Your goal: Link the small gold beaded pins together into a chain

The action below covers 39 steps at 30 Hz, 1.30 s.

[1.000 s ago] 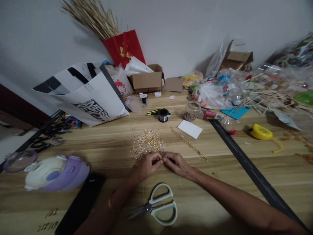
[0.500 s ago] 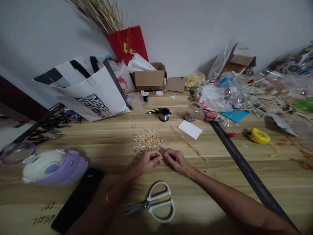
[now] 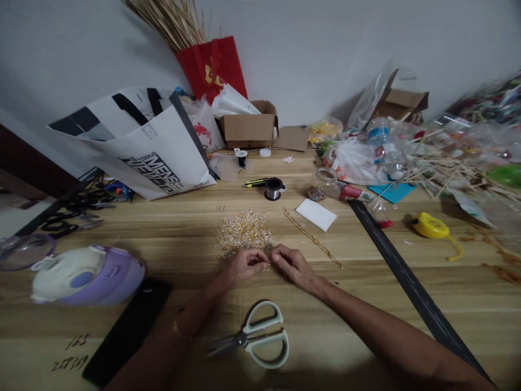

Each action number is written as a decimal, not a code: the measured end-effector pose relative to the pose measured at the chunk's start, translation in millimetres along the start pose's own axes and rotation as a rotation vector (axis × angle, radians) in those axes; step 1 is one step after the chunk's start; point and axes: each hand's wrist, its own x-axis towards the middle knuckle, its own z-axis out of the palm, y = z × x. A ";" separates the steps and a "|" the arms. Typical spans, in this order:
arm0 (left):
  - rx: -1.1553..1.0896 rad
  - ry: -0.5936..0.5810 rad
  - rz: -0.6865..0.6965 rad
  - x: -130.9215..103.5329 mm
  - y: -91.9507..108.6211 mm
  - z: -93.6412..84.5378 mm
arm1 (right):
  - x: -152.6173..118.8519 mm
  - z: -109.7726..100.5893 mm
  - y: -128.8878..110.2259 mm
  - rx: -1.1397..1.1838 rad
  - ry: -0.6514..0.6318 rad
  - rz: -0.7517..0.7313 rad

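Note:
A pile of small gold and clear beaded pieces [image 3: 244, 232] lies at the middle of the table. At its near edge, my left hand [image 3: 249, 264] is closed in a pinch, with a tiny golden bit showing at the fingertips. My right hand [image 3: 293, 265] pinches just beside it, fingertips almost touching the left ones; what it holds is too small to make out. To the right of my hands a gold chain [image 3: 312, 238] stretches slantwise. White-handled scissors [image 3: 254, 338] lie nearer me, blades pointing left.
Behind the pile are a wire spool [image 3: 273, 189], a white paper [image 3: 316, 214] and a jar of beads [image 3: 321, 184]. A purple and white bottle [image 3: 91, 276] and a black phone-like slab [image 3: 128, 328] lie left. A yellow tape measure [image 3: 431, 225] and a dark strip [image 3: 401, 271] are right.
Both hands stay close together at the pile's edge, with only slight finger movement. The small golden bit at my left fingertips looks shifted a little. The view has tilted slightly.

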 end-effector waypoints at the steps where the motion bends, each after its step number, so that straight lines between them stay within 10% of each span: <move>1: -0.003 0.002 0.004 0.1 -0.1 -0.2 | -0.3 0.5 0.2 -0.022 -0.013 -0.015; 39: -0.004 -0.018 0.027 -4.2 7.9 -3.1 | -0.1 4.3 1.0 -0.135 0.042 -0.069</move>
